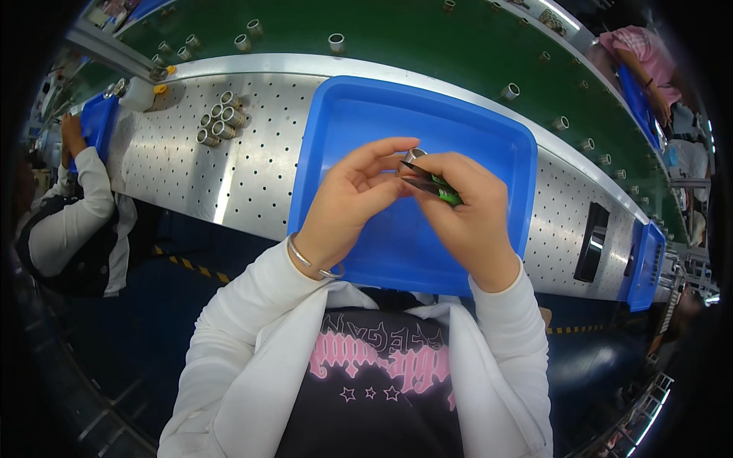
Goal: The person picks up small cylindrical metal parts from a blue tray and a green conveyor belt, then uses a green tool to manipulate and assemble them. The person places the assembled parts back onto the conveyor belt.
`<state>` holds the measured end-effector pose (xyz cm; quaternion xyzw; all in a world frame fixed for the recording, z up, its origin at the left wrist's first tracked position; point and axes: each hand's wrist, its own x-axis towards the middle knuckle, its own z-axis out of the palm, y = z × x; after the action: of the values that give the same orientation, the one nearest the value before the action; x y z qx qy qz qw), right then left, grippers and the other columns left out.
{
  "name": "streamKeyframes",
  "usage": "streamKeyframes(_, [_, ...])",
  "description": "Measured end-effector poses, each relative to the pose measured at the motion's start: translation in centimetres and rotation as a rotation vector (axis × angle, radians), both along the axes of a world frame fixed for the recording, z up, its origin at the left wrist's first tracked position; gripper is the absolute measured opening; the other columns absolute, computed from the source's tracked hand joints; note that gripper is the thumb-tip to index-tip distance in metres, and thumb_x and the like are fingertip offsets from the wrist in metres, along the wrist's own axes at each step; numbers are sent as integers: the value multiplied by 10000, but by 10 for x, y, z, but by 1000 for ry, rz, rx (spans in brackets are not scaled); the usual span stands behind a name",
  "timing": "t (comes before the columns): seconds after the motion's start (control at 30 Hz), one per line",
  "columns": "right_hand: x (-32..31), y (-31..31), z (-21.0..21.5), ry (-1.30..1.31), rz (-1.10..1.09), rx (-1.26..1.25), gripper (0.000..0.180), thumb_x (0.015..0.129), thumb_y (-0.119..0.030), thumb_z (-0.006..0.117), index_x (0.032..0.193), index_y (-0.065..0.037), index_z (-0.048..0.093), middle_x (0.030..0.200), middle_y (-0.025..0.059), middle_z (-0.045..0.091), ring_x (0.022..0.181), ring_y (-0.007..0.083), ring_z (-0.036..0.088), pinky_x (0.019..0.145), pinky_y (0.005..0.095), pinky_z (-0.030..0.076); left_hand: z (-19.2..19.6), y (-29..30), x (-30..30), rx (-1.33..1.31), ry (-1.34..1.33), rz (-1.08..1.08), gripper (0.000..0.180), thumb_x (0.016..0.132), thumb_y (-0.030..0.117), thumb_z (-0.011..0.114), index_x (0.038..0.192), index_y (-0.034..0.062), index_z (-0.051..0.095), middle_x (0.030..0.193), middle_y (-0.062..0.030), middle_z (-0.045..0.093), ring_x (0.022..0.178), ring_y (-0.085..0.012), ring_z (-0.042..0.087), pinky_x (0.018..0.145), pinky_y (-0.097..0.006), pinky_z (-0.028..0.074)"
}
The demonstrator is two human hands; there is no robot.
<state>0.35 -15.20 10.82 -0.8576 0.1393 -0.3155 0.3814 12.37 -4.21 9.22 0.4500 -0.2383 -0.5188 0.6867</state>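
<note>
Above a blue tray (382, 248), my two hands meet at a small metal sleeve (414, 155). My left hand (351, 191) has its fingers curled round the sleeve, index finger at its upper rim. Black and green tweezers (441, 192) are gripped in my right hand (469, 206). Their dark tips point left, close beside the sleeve and the left fingertips. Whether the tips touch the sleeve I cannot tell; fingers hide most of it.
Several metal sleeves (221, 120) stand grouped on the perforated metal table (263, 145). More sit on the green conveyor belt (427, 57). A white bottle (137, 95) is at far left, a black holder (592, 243) at right. Co-workers are at left (72, 206) and far right (641, 61).
</note>
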Motion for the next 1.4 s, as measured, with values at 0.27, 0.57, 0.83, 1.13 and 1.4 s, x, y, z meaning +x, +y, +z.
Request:
streamKeyframes(0.27, [-4,-2,1,23,-41,9,215,685,10,641,893,-41,620,754,89,596,640,234,592,544,283,461,-6,-1,-4,-23,-45,-6,398,835,-22,558,1229,-4,504,1091,-103,590,990,-142,585,882,-255,466])
streamKeyframes(0.57, [-14,-3,3,78,-131,101,204,758,-149,701,921,-39,648,821,95,656,678,210,629,597,271,483,-2,-1,0,35,93,95,425,882,66,555,1289,11,446,1114,-122,583,970,-171,593,877,-277,476])
streamKeyframes(0.83, [-15,-2,-1,85,-141,60,139,751,-141,702,848,-46,672,739,90,653,599,208,611,528,267,456,0,1,1,27,19,90,436,868,54,584,1282,11,456,1104,-119,582,955,-169,590,865,-281,479])
streamKeyframes(1.13, [-15,-3,0,88,-135,30,102,753,-126,694,826,-56,676,656,79,617,525,198,560,467,281,399,-1,2,2,29,1,87,445,846,46,619,1263,3,471,1097,-115,577,944,-167,594,863,-283,480])
streamKeyframes(1.4, [-16,-5,-1,80,-150,10,102,753,-130,692,823,-58,671,659,78,616,530,195,561,469,274,401,3,0,1,51,32,73,442,852,53,605,1268,3,462,1111,-117,571,955,-174,600,866,-275,480])
